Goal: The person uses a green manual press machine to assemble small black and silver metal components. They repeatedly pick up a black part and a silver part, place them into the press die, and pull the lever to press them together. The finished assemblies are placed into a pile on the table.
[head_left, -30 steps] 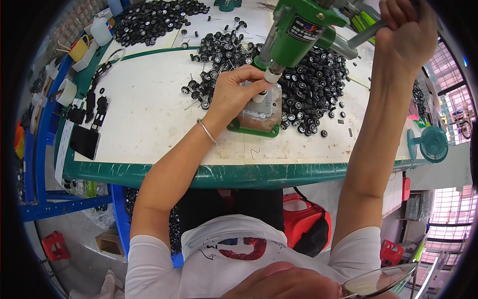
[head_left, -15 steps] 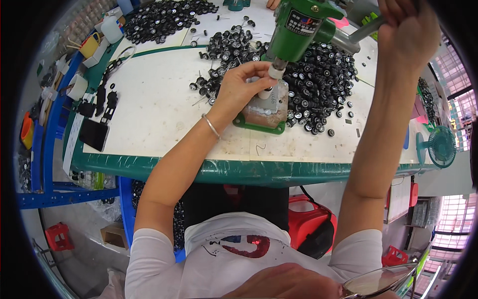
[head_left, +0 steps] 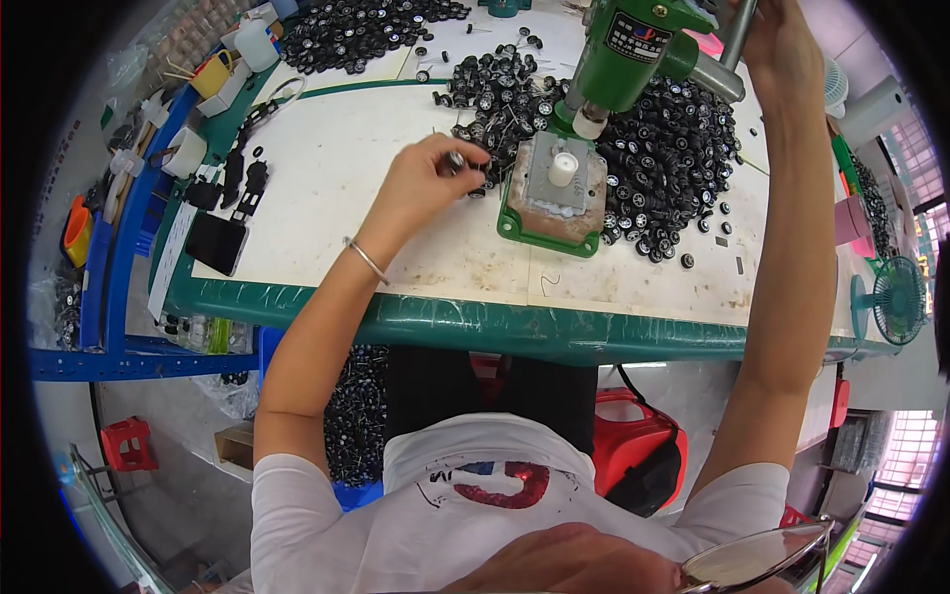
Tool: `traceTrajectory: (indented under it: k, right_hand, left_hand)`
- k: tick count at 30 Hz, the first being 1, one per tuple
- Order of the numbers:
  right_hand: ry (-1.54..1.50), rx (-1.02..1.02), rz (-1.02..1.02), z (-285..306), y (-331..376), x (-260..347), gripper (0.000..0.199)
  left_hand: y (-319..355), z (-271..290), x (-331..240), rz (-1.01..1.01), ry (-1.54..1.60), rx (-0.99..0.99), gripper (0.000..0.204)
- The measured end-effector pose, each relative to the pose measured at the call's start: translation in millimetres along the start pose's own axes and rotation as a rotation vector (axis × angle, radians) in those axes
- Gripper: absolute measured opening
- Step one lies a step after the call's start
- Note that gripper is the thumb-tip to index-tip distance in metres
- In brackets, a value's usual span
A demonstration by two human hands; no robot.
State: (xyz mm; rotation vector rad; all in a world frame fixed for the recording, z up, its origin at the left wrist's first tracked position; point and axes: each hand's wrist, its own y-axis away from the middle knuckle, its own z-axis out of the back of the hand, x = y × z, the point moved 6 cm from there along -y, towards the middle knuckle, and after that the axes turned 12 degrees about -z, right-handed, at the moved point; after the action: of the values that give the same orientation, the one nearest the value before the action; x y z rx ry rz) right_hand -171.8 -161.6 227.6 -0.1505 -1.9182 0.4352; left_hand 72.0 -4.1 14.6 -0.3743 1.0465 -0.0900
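A small black toy wheel (head_left: 452, 161) is pinched between the thumb and fingers of my left hand (head_left: 421, 188), left of the press and just above the table. My right hand (head_left: 785, 49) is up at the far right, wrapped round the lever (head_left: 739, 35) of a green hand press (head_left: 628, 54). The press ram (head_left: 591, 121) is raised, with a gap beneath it. On the metal base plate (head_left: 544, 193) stands a short white cylindrical holder (head_left: 563, 169); no wheel shows on top of it.
A large heap of black wheels (head_left: 663, 168) lies behind and right of the press, with more wheels (head_left: 356, 35) at the back left. A phone (head_left: 216, 244) and black plastic parts (head_left: 254, 188) lie at left. A green fan (head_left: 896, 297) stands right.
My left hand has left the press base and moved left, down to beside the wheel heap. The ram has risen, and my right hand has shifted with the lever. The view has also shifted slightly.
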Motion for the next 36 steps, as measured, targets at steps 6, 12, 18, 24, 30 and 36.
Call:
traceTrajectory:
  k: [6,12,18,24,30,36]
  right_hand:
    - [0.594,-0.052,-0.072,82.3,58.3,-44.8,0.028]
    - [1.15,0.367,-0.094,79.1,160.7,-112.4,0.018]
    - [1.402,0.424,0.258,61.5,194.1,-131.6,0.022]
    - [1.176,0.403,0.068,66.0,182.1,-124.8,0.017]
    - [0.736,0.362,-0.037,29.5,144.1,-122.6,0.017]
    - [0.757,0.359,0.138,9.1,149.3,-140.6,0.013]
  left_hand:
    - [14.4,-12.0,-10.1,-0.325,-0.446,0.008,0.015]
    - [6.5,14.0,-3.3,-0.158,-0.123,-0.132,0.008]
    - [-3.0,-5.6,-9.8,0.125,0.56,-0.124,0.019]
    - [-6.9,-30.8,-19.0,0.07,0.626,-0.02,0.031]
    - [-22.9,-50.4,-14.5,0.134,0.684,-0.207,0.022]
    - [-16.0,-55.4,-2.4,0.108,0.731,-0.292,0.018]
